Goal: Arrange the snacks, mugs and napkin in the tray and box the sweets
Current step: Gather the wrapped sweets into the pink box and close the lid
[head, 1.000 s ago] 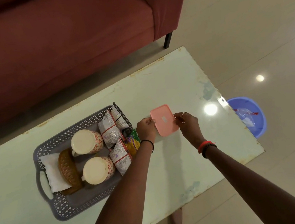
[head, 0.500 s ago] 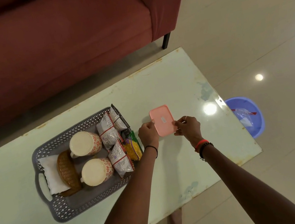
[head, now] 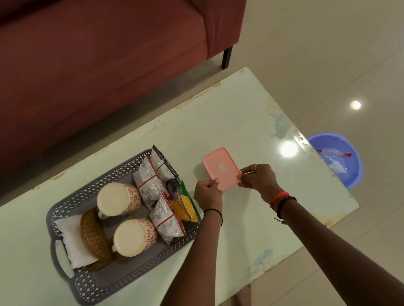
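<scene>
A pink lidded box (head: 220,167) lies on the pale table (head: 243,119), right of the tray. My left hand (head: 206,193) grips its near left corner and my right hand (head: 256,178) pinches its near right corner. The grey perforated tray (head: 125,275) holds two floral mugs (head: 117,199) (head: 133,237), several snack packets (head: 160,199), a yellow-green packet (head: 184,206), a white napkin (head: 72,241) and a brown woven coaster (head: 94,236). The sweets are hidden from view.
A dark red sofa (head: 74,67) stands behind the table. A blue bucket (head: 341,159) with plastic inside sits on the tiled floor just past the table's right edge. My feet show below the near edge.
Both hands slid from the box's sides toward its near corners. The box stayed in place on the table.
</scene>
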The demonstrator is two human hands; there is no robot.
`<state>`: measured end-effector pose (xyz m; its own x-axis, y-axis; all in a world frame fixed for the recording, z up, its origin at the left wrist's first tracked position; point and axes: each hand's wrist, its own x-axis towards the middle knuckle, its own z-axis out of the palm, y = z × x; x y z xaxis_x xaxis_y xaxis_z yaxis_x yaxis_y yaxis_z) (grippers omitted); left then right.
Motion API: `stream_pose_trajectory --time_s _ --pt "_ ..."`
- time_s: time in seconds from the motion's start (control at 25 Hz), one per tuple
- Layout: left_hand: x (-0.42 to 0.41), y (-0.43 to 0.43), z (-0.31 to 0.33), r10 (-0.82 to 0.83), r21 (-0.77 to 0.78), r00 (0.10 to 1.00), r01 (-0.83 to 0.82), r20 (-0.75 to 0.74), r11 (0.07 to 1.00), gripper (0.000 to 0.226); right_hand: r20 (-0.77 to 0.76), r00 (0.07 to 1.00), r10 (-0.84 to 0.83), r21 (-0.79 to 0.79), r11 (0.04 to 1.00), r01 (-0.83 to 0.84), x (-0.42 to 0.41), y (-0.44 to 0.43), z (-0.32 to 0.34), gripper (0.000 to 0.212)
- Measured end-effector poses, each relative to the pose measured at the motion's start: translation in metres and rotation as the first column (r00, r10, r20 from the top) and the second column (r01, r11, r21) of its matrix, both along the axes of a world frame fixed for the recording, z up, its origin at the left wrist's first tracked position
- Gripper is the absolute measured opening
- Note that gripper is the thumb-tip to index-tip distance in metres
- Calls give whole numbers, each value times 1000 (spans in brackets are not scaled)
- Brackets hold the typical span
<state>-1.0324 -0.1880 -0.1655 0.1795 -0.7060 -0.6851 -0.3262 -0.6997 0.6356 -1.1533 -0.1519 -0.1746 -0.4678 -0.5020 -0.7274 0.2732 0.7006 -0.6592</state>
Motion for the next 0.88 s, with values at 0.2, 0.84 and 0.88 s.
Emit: stream_pose_trajectory --time_s 0.2,0.84,0.88 --pt "-2 -2 0 -10 13 1000 10 13 1000 23 128 991 -42 -42 998 48 -4 8 2 21" --pt "-1 16 -2 104 91 991 -96 -79 991 24 -2 1000 22 29 999 -21 0 2 -3 19" --pt "-3 15 -1 103 87 993 -97 -62 991 23 -6 999 36 34 999 -36 -1 1 -2 21"
